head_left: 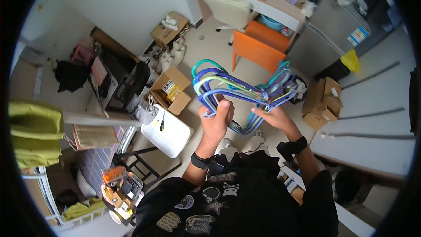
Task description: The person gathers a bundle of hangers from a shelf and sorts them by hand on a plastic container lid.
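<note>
A bundle of clothes hangers (232,88) in teal, dark blue, pale green and light blue is held up in front of my body. My left hand (215,118) is closed round the left end of the bundle, thumb pointing up. At the right, my right hand (272,116) grips the lower side of the hangers near their hooks, with its fingers partly hidden behind them. The hooks bunch together on the right side, over a dark bin.
An orange chair (258,46) stands ahead, before a desk and a grey fridge (326,30). Cardboard boxes (322,103) lie to the right. An open carton (175,88), a white storage box (169,132) with a screwdriver on it, and shoes (173,55) are on the left.
</note>
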{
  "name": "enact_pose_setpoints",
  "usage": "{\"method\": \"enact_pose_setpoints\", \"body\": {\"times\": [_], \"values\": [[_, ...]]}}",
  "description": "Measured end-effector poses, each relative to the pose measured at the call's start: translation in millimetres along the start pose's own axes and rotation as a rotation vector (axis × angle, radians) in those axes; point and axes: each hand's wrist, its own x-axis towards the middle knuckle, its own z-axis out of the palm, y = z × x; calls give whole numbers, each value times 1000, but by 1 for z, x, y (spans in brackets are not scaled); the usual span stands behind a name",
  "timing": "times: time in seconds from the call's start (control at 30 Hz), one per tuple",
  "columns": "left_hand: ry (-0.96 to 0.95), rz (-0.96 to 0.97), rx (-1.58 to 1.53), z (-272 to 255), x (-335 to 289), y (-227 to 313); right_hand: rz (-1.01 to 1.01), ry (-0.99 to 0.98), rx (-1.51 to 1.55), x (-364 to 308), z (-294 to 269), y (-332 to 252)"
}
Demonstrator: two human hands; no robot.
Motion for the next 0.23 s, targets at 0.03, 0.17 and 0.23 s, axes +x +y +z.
{"method": "enact_pose_setpoints", "body": {"times": [0.03, 0.17, 0.23], "values": [[-45, -27, -24, 17, 1, -9, 21, 52, -12, -22, -24, -5], [-118, -8, 275, 59, 2, -25, 152, -245, -332, -89, -111, -38], [-164, -50, 366, 85, 9, -46, 495, -429, 11, -128, -162, -52]]}}
